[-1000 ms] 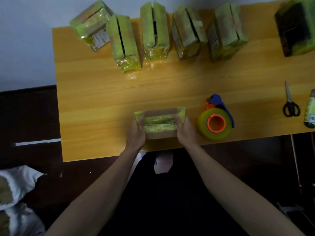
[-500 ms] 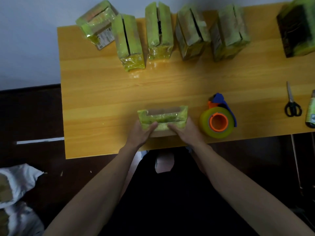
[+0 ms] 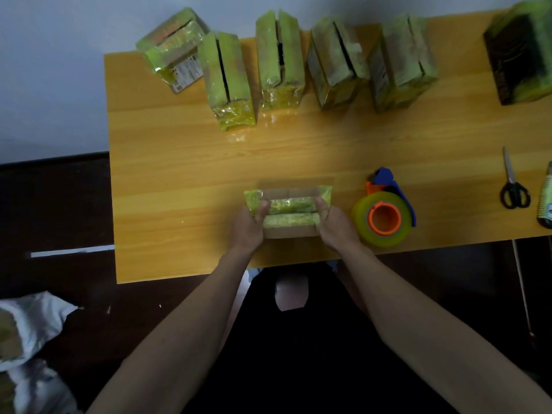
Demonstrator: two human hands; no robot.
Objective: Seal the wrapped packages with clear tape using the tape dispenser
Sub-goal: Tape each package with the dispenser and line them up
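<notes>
A small cardboard package [image 3: 288, 212] wrapped in yellow-green film sits near the front edge of the wooden table [image 3: 179, 174]. My left hand [image 3: 249, 224] grips its left end with the thumb on top. At the package's right end my right hand [image 3: 334, 224] holds on the same way. The tape dispenser [image 3: 385, 215], a big clear roll on an orange core with a blue handle, lies just right of my right hand, untouched. Several more wrapped packages [image 3: 280, 59] stand in a row along the table's far edge.
Scissors [image 3: 512, 182] lie at the right, with another roll-like object [image 3: 546, 201] cut off by the frame edge. A dark wrapped box [image 3: 521, 55] fills the far right corner. White bags [image 3: 27, 330] lie on the dark floor at the left.
Both hands slid from the package's near top face back out to its two ends, thumbs now on top. The package stays in the same spot.
</notes>
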